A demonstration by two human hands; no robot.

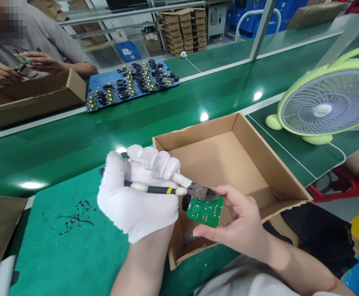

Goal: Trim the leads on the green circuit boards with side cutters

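Note:
My left hand (139,197), in a white glove, is closed around a pair of diagonal cutters (199,191) with dark handles and a yellow band. The cutters' jaws point right and lie over the top edge of a small green circuit board (206,211). Bare fingers and thumb of my right hand (241,220) grip that board by its right side and lower edge. A black part (185,202) sticks out at the board's left. Both hands are above the near left part of an open cardboard box (253,164), which has small metallic clippings on its floor.
Dark clippings (79,216) lie on the green mat (59,255) at left. A green fan (324,109) stands at right. Across the bench, a blue tray (102,82) holds several assembled boards, and a co-worker's hands (40,61) work above another cardboard box (37,100).

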